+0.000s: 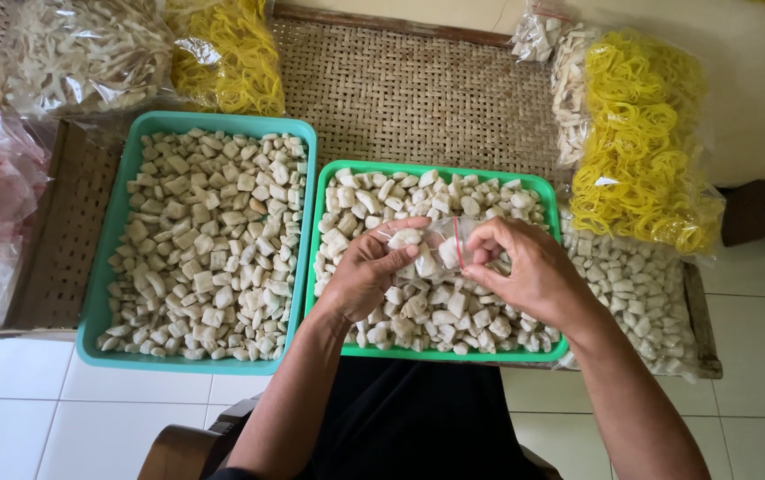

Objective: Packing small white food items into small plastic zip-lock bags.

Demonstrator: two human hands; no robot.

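Hands work together: my left hand (369,271) pinches a white piece (405,238), my right hand (525,267) grips the small clear bag (447,244); I'd keep its mouth wide.

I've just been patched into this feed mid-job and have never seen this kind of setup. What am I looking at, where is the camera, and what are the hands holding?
There is no machine here: a person works with bare hands. The single picture comes from a camera worn on their head, looking down. The left hand and right hand together hold a small clear bag with pale chunks inside, over a green tray full of the same whitish chunks. Beside it sits a teal tray, also full. Both rest on a woven mat. Around them lie clear bags of yellow ring-shaped pieces and more pale pieces.
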